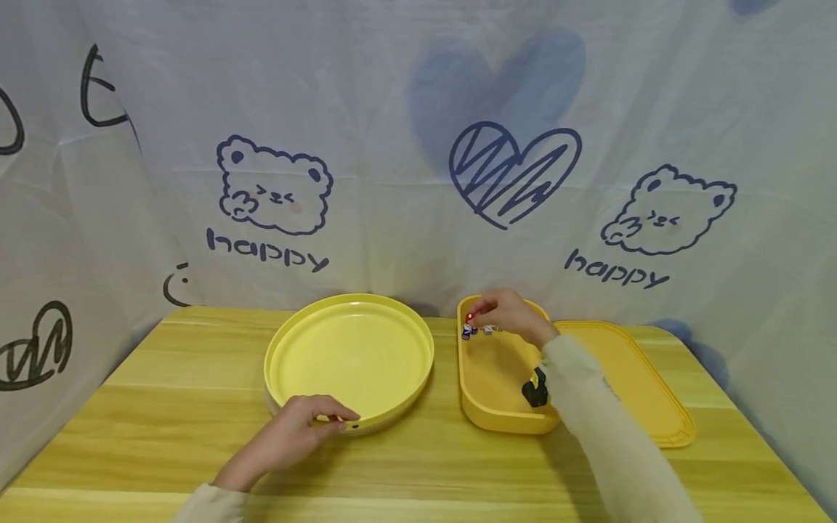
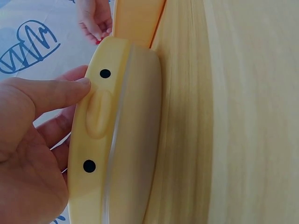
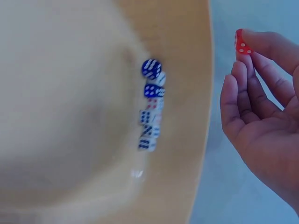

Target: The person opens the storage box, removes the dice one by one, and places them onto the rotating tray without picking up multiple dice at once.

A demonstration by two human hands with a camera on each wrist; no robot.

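Observation:
My left hand (image 1: pixel 297 436) grips the near rim of a round yellow tray (image 1: pixel 353 356). In the left wrist view the thumb presses its outer side beside a black dot (image 2: pixel 105 73), and the other fingers go behind the rim. Over the far left part of an orange-yellow box (image 1: pixel 466 392), my right hand (image 1: pixel 513 316) pinches a red die (image 3: pixel 243 43) between thumb and fingertips. Below it, along the box's inner far side, several dice stand in a close row, among them a blue die (image 3: pixel 151 69) and a white die (image 3: pixel 145 116).
A black and yellow object (image 1: pixel 535 390) lies in the box's near right corner, partly behind the right sleeve (image 1: pixel 582 392). An orange-yellow lid (image 1: pixel 644 378) lies on the wooden table (image 1: pixel 425 472) to the right of the box. A printed cloth (image 1: pixel 386 145) hangs behind the table.

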